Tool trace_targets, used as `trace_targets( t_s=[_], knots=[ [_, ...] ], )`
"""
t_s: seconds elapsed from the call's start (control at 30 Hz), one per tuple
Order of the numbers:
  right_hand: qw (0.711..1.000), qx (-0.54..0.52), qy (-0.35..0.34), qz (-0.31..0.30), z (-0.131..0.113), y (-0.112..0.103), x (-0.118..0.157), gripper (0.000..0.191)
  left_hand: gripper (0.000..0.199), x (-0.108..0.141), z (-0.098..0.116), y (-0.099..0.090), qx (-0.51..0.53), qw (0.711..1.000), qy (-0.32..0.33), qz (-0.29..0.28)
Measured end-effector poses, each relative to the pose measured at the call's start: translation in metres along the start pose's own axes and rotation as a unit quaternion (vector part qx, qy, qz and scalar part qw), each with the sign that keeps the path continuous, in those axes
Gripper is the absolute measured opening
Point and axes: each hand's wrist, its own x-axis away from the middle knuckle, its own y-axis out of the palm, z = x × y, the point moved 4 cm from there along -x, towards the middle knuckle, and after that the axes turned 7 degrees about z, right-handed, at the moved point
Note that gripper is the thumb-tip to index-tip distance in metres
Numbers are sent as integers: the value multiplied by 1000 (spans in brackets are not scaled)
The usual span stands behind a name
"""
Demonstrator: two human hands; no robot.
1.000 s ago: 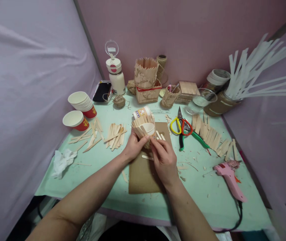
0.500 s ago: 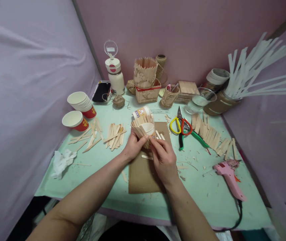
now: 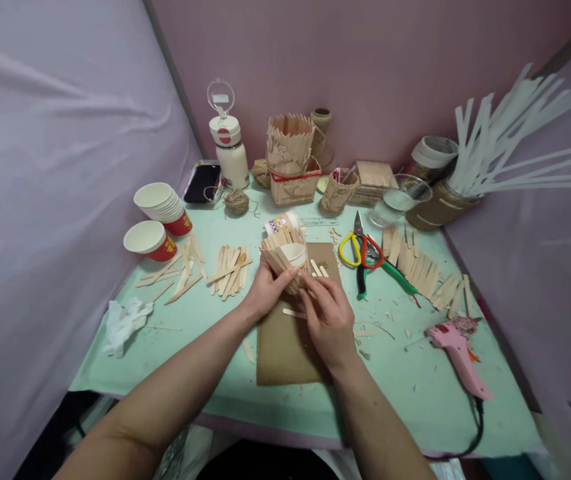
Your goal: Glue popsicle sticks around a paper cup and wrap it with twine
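A paper cup with wooden sticks standing around its side is held tilted above the brown board. Around its left side my left hand is wrapped, the thumb near the front. My right hand has its fingers pinched at the cup's lower right side; whether a small piece is between them is hidden. Just behind stands another printed cup. A few short sticks lie on the board beside the right hand.
Red paper cups and wooden sticks are at the left. Scissors, green-handled pliers, a stick row and a pink glue gun lie right. Behind are a bottle and stick-covered containers.
The held cup has turned slightly, and my right fingers have shifted a little right and opened slightly from its side. My left hand keeps its hold.
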Motion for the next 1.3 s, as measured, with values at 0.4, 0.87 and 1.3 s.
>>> trace_targets(
  t_s=[0.4, 0.87, 1.3],
  knots=[
    [930, -154, 229, 241, 17, -17, -5, 20, 85, -1, 7, 7, 155, 979, -132, -24],
    [964, -12, 266, -2, 54, -55, 9, 16, 81, -6, 6, -1, 195, 968, -157, 20],
    [985, 136, 87, -51, 26, -84, 29, 17, 90, -4, 3, 2, 194, 965, -167, -51]
  ],
)
